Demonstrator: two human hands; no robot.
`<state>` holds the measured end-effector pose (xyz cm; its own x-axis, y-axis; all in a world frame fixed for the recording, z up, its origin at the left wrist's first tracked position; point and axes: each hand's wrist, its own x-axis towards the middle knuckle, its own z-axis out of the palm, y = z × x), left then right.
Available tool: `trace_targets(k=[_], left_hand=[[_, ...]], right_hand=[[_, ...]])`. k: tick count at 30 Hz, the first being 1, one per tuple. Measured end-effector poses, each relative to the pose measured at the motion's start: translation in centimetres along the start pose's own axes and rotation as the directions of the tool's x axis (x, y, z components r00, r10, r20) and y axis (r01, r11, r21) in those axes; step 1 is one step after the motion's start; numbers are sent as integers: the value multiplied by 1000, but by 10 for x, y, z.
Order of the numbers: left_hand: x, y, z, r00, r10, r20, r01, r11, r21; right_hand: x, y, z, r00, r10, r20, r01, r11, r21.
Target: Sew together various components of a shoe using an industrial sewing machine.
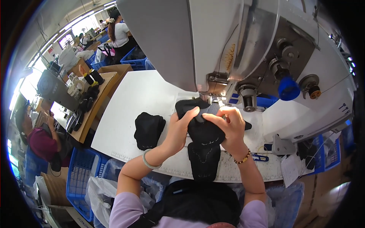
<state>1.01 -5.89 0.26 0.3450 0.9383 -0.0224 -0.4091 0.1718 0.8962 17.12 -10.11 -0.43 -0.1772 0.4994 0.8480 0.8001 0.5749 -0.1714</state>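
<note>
Both of my hands hold a black padded fabric piece (206,133) at the sewing machine's needle area (213,95). My left hand (179,127) grips its left edge, with the thumb pressed on top. On the other side my right hand (232,127) pinches it, the thumb beside a small grey patch (210,110) on the piece. Fingers under the fabric are hidden. A second black piece (204,162) with light stitching lies just below, reaching the table's front edge. More black pieces (149,131) form a pile left of my left hand.
The sewing machine (159,34) overhangs the white table (114,125). A blue-handled tool, probably thread snips (260,157), lies right of my right hand. Blue crates (81,178) stand at the lower left. A co-worker in a maroon top (43,142) sits at the left.
</note>
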Motion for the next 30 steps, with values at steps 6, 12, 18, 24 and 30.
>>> trace_targets(k=[6,12,18,24,30], left_hand=[[22,-10,-1,987,152,54,-159,975,156],[24,-9,0,984,147,98,-161,976,147],[26,-7,-3,984,141,106,-165,951,261],[22,3,-7,969,133,207,-212,879,428],[26,-1,-7,956,175,235,-242,924,295]], right_hand=[[-9,12,3,990,123,65,-128,988,84],[-10,16,2,991,109,78,-112,993,31],[-12,17,3,985,146,87,-151,987,49],[-20,22,-3,998,-14,65,19,998,-67],[-22,24,-1,999,17,38,-18,999,29]])
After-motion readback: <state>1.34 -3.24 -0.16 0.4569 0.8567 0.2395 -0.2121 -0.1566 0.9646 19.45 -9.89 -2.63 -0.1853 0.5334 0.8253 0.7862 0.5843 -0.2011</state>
